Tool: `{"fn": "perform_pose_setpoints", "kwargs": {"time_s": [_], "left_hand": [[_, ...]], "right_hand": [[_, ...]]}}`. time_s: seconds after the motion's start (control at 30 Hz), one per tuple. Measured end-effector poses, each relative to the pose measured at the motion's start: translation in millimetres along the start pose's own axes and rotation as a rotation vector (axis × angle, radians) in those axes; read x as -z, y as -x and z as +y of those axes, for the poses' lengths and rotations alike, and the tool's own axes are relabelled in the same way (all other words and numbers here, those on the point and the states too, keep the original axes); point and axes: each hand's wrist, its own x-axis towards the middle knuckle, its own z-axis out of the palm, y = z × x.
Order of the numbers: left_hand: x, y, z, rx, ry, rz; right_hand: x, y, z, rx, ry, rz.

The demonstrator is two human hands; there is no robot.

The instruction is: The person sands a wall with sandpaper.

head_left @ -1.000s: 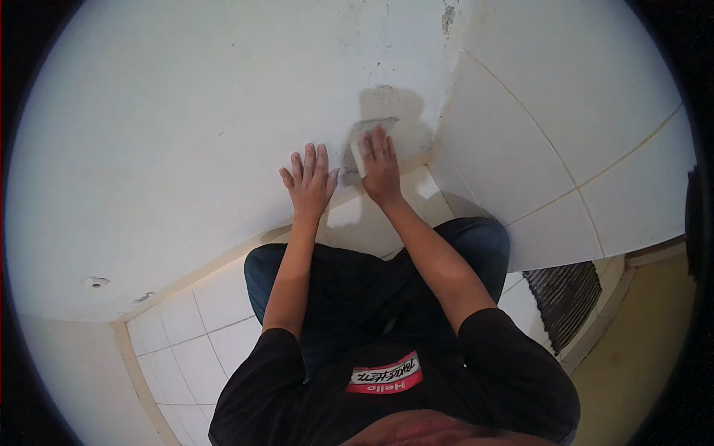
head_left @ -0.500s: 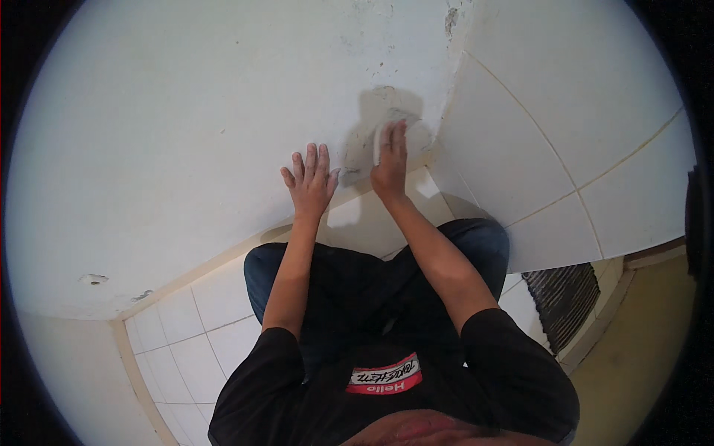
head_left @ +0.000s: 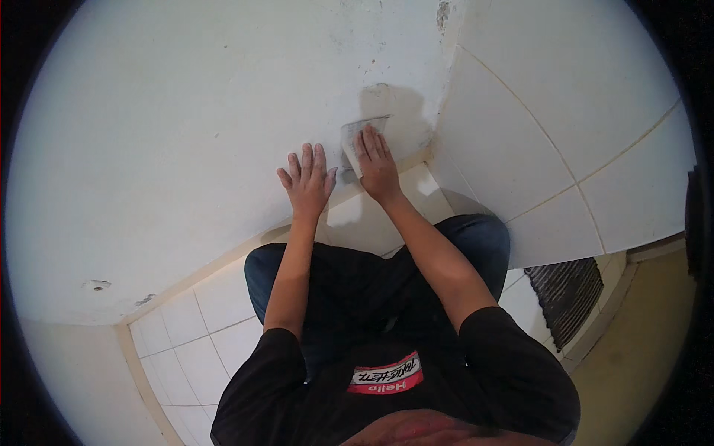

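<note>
"Sheet (head_left: pixel 349 141), pale grey: location?"

"Flat against the white wall (head_left: pixel 186 149), 12 o'clock, under my right hand (head_left: pixel 378 163). Fingers nearly straight, close together, laid over it, likely to spread the push evenly. Thumb hidden: whether it pinches an edge, I cannot tell."

"Left hand (head_left: pixel 305 182)?"

"At the sheet's 8 o'clock, just beside it, apparently resting on the same wall. Fingers fanned wide, nothing held; a prop for my leaning weight, I judge."

"Surface?"

"Off-white, speckled dark above the sheet. Flaked patch (head_left: pixel 444 15), 1 o'clock. Small hole (head_left: pixel 97 285), between 8 and 9."

"Room?"

"Corner. Tiled wall (head_left: pixel 565 104), large pale tiles, cream joints, 2 o'clock. White floor tiles (head_left: pixel 178 312), 8 o'clock. Dark ribbed mat (head_left: pixel 569 301), 4 o'clock."
</note>
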Motion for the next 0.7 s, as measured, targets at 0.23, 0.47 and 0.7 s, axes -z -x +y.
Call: {"fn": "perform_pose_setpoints", "kwargs": {"time_s": [0.23,0.47,0.7], "left_hand": [[2,0,1,-0.01,-0.009,0.007],[0,-1,3,0.023,0.001,0.021],[1,-2,3,0.004,0.01,-0.005]], "right_hand": [[17,-5,25,-0.286,-0.001,0.164],[11,-9,25,-0.313,-0.021,0.235],[-1,-2,-5,-0.108,-0.025,0.084]]}}
